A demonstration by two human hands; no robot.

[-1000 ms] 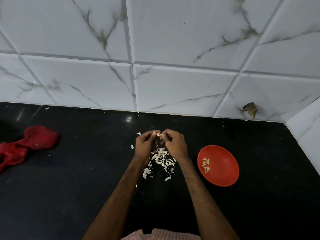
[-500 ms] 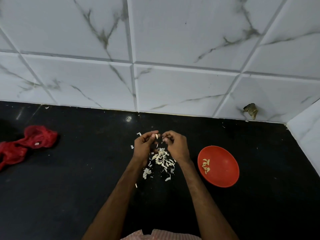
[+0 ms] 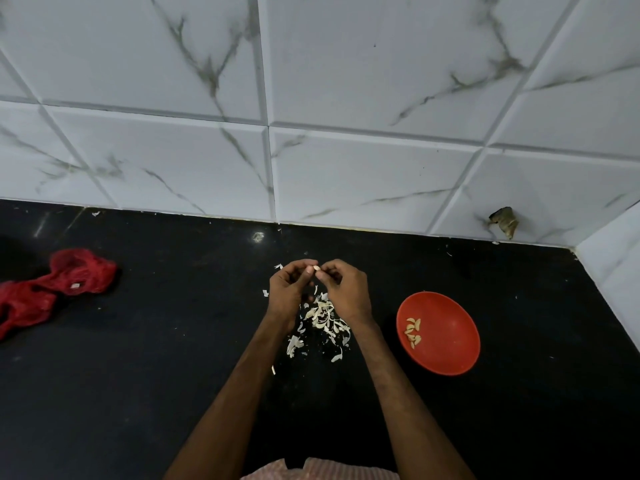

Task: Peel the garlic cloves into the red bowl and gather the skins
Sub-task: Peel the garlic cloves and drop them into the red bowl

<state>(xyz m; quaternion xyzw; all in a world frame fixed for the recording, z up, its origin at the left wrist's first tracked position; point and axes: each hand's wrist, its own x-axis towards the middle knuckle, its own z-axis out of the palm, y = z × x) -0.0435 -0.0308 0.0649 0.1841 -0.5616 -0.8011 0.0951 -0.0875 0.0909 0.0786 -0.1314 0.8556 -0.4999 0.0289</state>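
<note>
Head view, looking down on a black table (image 3: 166, 393) set against a white, grey-veined tiled wall (image 3: 346, 168). Left hand (image 3: 287, 291): raised just above the table at centre, fingers curled inward, its grip pinching a small pale garlic clove (image 3: 316, 268) between thumb and fingertips. Right hand (image 3: 346, 289): directly beside the left, fingers curled, its grip closed on the same clove from the other side. Garlic clove: held in the air between the two hands, above the far edge of the skins; too small to tell how much skin is on it. Skins (image 3: 323, 318): a loose heap of pale papery flakes on the table, under and between the wrists, with a few stray flakes just beyond it to the left and toward the wall. Red bowl (image 3: 450, 355): round, shallow, standing on the table to the right of the right forearm, apart from it. Peeled cloves (image 3: 413, 331): a small cluster lying in the bowl's left part. Red mesh bag (image 3: 69, 282): crumpled, on the table far to the left, well apart from the hands. Brown lump (image 3: 504, 221): low on the wall at the right, nature unclear. Striped cloth (image 3: 322, 471): a strip at the lower edge, between the forearms.
</note>
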